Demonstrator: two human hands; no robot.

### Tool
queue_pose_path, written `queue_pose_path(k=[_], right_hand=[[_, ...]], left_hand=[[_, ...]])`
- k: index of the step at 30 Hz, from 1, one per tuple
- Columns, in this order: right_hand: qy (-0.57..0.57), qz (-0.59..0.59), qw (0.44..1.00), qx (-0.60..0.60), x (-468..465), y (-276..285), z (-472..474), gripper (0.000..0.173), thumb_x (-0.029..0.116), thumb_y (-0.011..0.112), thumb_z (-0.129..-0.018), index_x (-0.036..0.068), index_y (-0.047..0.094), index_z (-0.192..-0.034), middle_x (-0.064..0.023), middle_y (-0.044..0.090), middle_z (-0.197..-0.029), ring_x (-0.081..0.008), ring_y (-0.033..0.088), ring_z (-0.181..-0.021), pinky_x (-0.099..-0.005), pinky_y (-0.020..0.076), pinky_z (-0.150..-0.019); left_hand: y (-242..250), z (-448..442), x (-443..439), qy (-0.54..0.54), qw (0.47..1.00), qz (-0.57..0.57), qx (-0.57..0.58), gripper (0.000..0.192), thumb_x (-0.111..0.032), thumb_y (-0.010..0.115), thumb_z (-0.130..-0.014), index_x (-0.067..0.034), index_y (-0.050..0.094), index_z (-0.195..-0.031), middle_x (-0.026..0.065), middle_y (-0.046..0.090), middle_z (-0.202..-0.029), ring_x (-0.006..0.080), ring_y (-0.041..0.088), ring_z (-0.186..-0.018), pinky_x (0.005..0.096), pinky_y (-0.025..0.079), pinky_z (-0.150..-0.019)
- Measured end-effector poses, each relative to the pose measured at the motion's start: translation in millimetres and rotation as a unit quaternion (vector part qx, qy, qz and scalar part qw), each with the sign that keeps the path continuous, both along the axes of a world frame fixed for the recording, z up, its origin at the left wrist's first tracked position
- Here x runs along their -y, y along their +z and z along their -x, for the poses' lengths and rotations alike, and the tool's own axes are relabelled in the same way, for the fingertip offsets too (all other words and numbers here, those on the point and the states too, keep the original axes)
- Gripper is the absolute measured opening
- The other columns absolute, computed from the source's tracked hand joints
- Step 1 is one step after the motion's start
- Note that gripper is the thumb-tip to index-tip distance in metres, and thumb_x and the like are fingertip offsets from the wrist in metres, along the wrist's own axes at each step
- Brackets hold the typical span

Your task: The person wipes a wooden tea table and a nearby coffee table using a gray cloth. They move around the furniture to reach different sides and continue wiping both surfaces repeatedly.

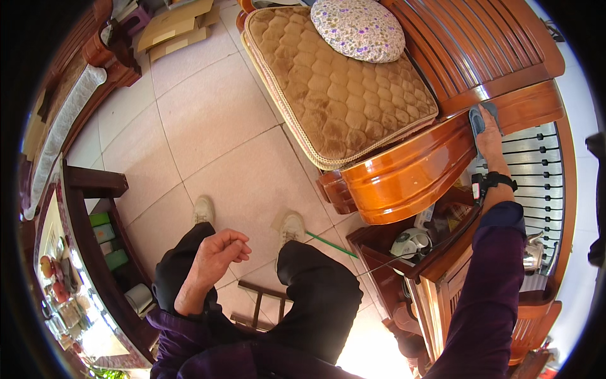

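Note:
My right hand (pixel 489 140) holds a folded grey-blue cloth (pixel 477 124) against the wooden sofa, where the curved glossy armrest (pixel 407 170) meets the slatted backrest (pixel 473 47). A dark band with a small device sits on that wrist. My left hand (pixel 217 253) hangs above my thigh with its fingers curled, and nothing shows in it. Beyond the armrest, a brown quilted seat cushion (pixel 341 90) lies on the sofa, with a round floral pillow (pixel 358 29) on top.
At the right stands a wooden side cabinet (pixel 445 279) with a white appliance (pixel 411 242) and a cable on its shelf. A metal kettle (pixel 534 253) is behind it. A glass-topped table (pixel 94 331) is at left. Flattened cardboard (pixel 175 28) lies on the tiled floor, near a green strip (pixel 331 244).

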State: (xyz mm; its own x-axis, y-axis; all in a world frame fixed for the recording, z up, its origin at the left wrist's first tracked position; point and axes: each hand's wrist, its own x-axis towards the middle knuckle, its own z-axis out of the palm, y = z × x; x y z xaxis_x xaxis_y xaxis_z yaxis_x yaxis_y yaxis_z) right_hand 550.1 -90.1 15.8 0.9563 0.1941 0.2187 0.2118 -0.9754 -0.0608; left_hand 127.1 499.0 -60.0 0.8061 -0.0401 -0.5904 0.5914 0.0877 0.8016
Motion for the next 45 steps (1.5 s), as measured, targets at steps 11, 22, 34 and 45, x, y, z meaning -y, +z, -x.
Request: queue_pose_path(k=[11, 22, 34, 45], right_hand=[[0.019, -0.062, 0.996, -0.058, -35.0, -1.3, 42.1, 0.061, -0.003, 0.044, -0.088, 0.011, 0.056, -0.147, -0.0174, 0.054, -0.150, -0.0302, 0.048, -0.143, -0.0343, 0.0337, -0.121], [0.022, -0.132, 0.987, -0.086, -130.3, 23.3, 148.5, 0.061, -0.005, 0.047, -0.088, 0.012, 0.057, -0.146, -0.0166, 0.053, -0.153, -0.0309, 0.048, -0.143, -0.0340, 0.0337, -0.121], [0.066, -0.104, 0.992, -0.026, -226.4, 36.6, 260.1, 0.066, -0.006, 0.057, -0.081, 0.012, 0.059, -0.144, -0.0141, 0.046, -0.159, -0.0349, 0.039, -0.148, -0.0401, 0.0314, -0.124], [0.232, 0.137, 0.963, 0.008, -290.4, 4.7, 313.3, 0.036, -0.001, 0.066, -0.083, 0.010, 0.075, -0.116, -0.0059, 0.056, -0.150, -0.0286, 0.034, -0.151, -0.0542, 0.0280, -0.121]], left_hand=[[6.7, 14.2, -5.1, -0.013, 1.000, -0.008, 0.025, 0.022, -0.014, 0.057, -0.103, 0.002, 0.067, -0.113, 0.0081, 0.073, -0.094, 0.0138, 0.070, -0.085, 0.0279, 0.055, -0.077], [14.5, 33.4, -15.3, -0.020, 0.998, -0.001, 0.065, 0.021, -0.014, 0.055, -0.102, 0.001, 0.066, -0.112, 0.0072, 0.072, -0.094, 0.0143, 0.069, -0.084, 0.0278, 0.055, -0.077], [19.3, 46.7, -35.7, -0.013, 0.995, 0.013, 0.097, 0.022, -0.014, 0.054, -0.101, 0.001, 0.066, -0.112, 0.0067, 0.071, -0.094, 0.0134, 0.068, -0.082, 0.0277, 0.055, -0.075], [17.3, 52.1, -47.4, 0.007, 0.995, 0.019, 0.099, 0.022, -0.015, 0.056, -0.100, 0.001, 0.067, -0.111, 0.0063, 0.072, -0.093, 0.0124, 0.067, -0.080, 0.0265, 0.055, -0.073]])
